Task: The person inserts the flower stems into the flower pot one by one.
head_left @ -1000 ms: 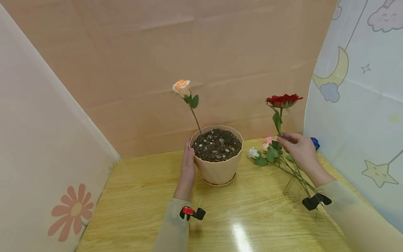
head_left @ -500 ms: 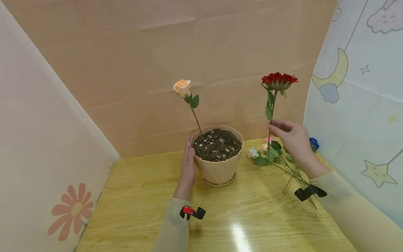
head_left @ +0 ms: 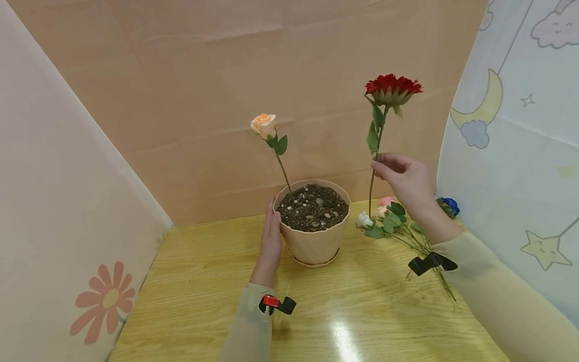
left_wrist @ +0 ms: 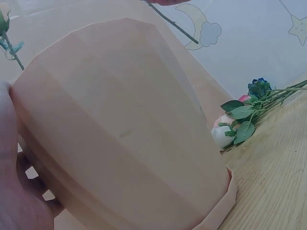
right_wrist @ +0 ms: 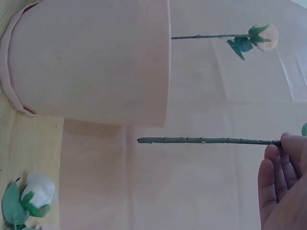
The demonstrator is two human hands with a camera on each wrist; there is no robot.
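A red flower (head_left: 392,90) stands upright in the air, its stem pinched between the thumb and fingers of my right hand (head_left: 407,183). In the right wrist view the bare lower stem (right_wrist: 201,140) points at the side of the pot, apart from it. My left hand (head_left: 270,244) rests with straight fingers against the left side of the peach flower pot (head_left: 316,246). Dark soil (head_left: 300,213) with pebbles fills the pot. At its back left a peach rose (head_left: 264,125) stands in the soil, leaning left.
Right of the pot, several flowers lie on the wooden table (head_left: 203,281), among them a white rose (head_left: 364,219) and a blue flower (head_left: 449,206). A tan backdrop (head_left: 203,100) rises behind, with printed cloth (head_left: 506,176) along the right side.
My right hand has lifted the red flower up and leftward from the lying bunch, bringing its stem nearer the pot. The left hand and the pot have stayed in place.
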